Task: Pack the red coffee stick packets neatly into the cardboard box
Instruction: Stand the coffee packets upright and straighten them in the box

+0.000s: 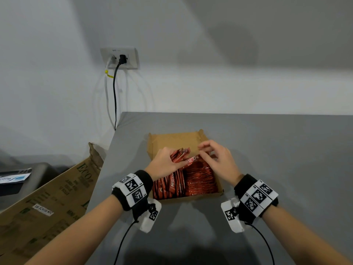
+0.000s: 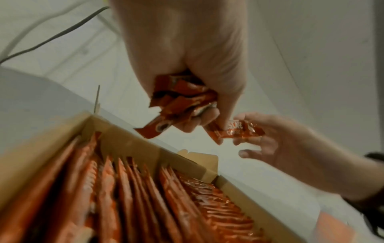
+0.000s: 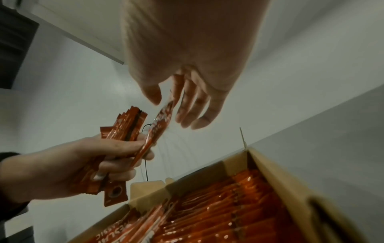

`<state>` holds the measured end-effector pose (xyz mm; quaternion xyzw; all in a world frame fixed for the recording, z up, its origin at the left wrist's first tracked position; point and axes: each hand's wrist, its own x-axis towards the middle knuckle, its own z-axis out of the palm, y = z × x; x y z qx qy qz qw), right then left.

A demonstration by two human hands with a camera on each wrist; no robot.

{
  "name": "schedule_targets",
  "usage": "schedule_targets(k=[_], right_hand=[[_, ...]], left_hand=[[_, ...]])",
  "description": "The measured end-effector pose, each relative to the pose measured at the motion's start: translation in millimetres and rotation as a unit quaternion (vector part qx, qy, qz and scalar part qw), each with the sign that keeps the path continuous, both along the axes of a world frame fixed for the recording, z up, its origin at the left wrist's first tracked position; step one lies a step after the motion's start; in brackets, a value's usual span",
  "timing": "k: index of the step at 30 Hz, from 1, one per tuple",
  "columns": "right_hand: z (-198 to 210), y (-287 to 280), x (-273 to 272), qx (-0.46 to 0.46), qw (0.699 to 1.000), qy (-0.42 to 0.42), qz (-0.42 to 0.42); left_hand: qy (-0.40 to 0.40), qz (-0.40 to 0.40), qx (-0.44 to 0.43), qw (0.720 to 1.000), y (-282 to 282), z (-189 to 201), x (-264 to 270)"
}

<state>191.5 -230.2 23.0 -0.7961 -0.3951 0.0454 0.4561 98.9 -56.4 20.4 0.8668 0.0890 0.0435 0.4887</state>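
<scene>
An open cardboard box (image 1: 191,140) sits on the grey table, holding rows of red coffee stick packets (image 1: 198,180) standing on edge. Above its far half, my left hand (image 1: 168,161) grips a bundle of several red packets (image 1: 179,153). My right hand (image 1: 204,152) pinches the upper end of a single red packet (image 1: 192,161) between thumb and forefinger. That packet's lower end lies against my left fingers. In the left wrist view the bundle (image 2: 180,98) fans out of my fist beside the single packet (image 2: 234,131). The right wrist view shows the pinched packet (image 3: 158,128) above the box wall (image 3: 276,177).
A large printed brown carton (image 1: 47,203) leans against the table's left edge. A wall socket (image 1: 119,58) with a black and a white cable hangs behind. The grey table (image 1: 277,150) stretches to the right of the box. A dark object with papers (image 1: 17,178) lies far left.
</scene>
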Motion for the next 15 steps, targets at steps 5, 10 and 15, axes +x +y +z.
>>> schedule_targets(k=[5,10,15], right_hand=[[10.4,-13.0,3.4,-0.175,0.978,-0.065,0.092],[8.4,-34.8,5.1,-0.292,0.952,-0.020,0.092],[11.8,-47.3,5.4,-0.220,0.974,0.053,0.026]], left_hand=[[0.028,-0.072,0.061,0.995,-6.8,2.3,-3.8],[0.059,-0.146,0.078,0.985,-22.2,-7.1,-10.8],[0.089,-0.189,0.229,0.951,-24.5,-15.3,-9.4]])
